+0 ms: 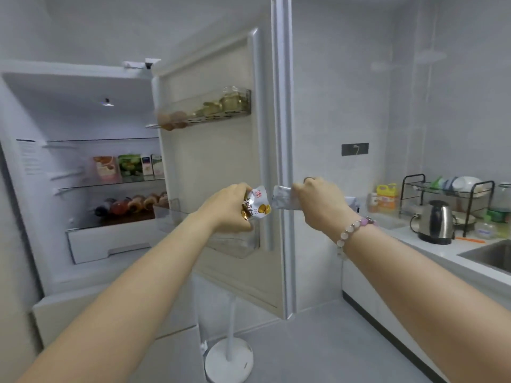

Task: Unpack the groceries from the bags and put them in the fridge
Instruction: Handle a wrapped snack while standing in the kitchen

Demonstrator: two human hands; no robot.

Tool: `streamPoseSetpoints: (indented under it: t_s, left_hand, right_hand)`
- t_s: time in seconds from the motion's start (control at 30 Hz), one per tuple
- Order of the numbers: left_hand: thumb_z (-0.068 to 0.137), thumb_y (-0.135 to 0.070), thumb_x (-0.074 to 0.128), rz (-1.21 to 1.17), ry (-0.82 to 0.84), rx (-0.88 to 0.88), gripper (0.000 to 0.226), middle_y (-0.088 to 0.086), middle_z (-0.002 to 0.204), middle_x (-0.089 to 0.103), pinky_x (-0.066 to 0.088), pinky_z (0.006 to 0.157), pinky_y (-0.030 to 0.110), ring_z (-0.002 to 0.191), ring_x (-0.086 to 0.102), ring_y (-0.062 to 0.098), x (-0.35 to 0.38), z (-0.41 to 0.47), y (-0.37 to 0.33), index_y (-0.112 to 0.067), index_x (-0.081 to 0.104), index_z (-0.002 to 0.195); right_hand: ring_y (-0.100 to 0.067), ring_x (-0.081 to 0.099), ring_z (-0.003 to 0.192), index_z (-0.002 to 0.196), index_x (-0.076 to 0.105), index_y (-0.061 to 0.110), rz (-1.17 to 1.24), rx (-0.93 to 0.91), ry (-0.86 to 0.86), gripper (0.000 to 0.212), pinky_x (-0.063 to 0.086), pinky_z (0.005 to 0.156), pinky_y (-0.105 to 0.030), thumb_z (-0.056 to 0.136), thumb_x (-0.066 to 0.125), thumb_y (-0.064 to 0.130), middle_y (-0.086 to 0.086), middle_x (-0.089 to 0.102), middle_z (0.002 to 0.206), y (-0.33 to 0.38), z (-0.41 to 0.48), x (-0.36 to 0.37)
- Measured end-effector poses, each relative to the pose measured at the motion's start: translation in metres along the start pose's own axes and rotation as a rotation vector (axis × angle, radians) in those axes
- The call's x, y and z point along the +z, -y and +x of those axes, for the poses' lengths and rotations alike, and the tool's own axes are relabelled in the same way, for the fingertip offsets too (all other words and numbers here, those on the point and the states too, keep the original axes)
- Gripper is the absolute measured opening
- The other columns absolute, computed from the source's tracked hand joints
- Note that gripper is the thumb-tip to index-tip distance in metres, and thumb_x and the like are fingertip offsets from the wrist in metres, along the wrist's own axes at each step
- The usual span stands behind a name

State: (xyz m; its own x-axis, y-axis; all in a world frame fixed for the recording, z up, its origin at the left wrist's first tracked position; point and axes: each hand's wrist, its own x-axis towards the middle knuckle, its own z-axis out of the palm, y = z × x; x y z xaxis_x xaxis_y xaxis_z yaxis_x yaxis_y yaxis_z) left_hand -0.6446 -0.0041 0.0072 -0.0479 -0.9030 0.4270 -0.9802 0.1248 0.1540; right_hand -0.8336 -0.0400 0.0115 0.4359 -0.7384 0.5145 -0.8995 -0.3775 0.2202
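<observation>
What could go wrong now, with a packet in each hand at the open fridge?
1. The left hand grips the printed packet and the right hand grips the silver packet, so no hand is free to steady the fridge door; it might swing.
2. The door bin below looks wide; small packets could flop over in it.
</observation>
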Motion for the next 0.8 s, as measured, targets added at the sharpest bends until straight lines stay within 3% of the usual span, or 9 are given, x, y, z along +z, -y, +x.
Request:
streamPoseSetpoints:
  t_s: [0.13, 0.4, 0.7, 0.8]
  left_hand:
    - [0.069, -0.021, 0.069, 0.123, 0.022, -0.02, 0.064, -0.003, 0.117, 0.05, 0.049, 0.084, 0.038, 0.101, 0.052, 0.018, -0.024, -0.003, 0.059, -0.022, 0.041, 0.126]
    - [0.069, -0.026, 0.073, 0.154, -0.003, -0.085, 0.075, 0.0, 0.128, 0.049, 0.046, 0.089, 0.037, 0.112, 0.05, 0.021, -0.038, 0.011, 0.133, -0.019, 0.037, 0.134]
    - [0.07, -0.027, 0.074, 0.17, 0.016, -0.155, 0.08, 0.0, 0.133, 0.047, 0.045, 0.095, 0.038, 0.118, 0.049, 0.022, -0.033, 0.053, 0.189, -0.02, 0.034, 0.138]
    - [0.069, -0.028, 0.074, 0.204, 0.041, -0.161, 0.077, 0.0, 0.128, 0.05, 0.047, 0.092, 0.039, 0.113, 0.051, 0.022, -0.037, 0.079, 0.204, -0.021, 0.036, 0.135]
  right_hand:
    - [-0.024, 0.05, 0.112, 0.121, 0.05, 0.009, -0.015, -0.066, -0.066, 0.037, 0.036, 0.069, -0.028, 0.085, 0.054, -0.002, -0.008, 0.052, 0.119, 0.047, 0.031, -0.01]
    - [-0.024, 0.048, 0.113, 0.123, 0.048, 0.009, 0.055, -0.108, -0.137, 0.04, 0.037, 0.067, -0.03, 0.085, 0.057, 0.001, -0.008, 0.05, 0.12, 0.11, 0.092, -0.015]
    - [-0.026, 0.055, 0.102, 0.115, 0.048, 0.011, 0.094, -0.163, -0.073, 0.033, 0.034, 0.064, -0.03, 0.084, 0.054, 0.002, -0.005, 0.054, 0.111, 0.144, 0.155, 0.018]
    - [-0.025, 0.055, 0.092, 0.117, 0.048, 0.011, 0.098, -0.163, 0.011, 0.033, 0.031, 0.051, -0.026, 0.085, 0.055, 0.006, -0.005, 0.053, 0.104, 0.153, 0.182, 0.023]
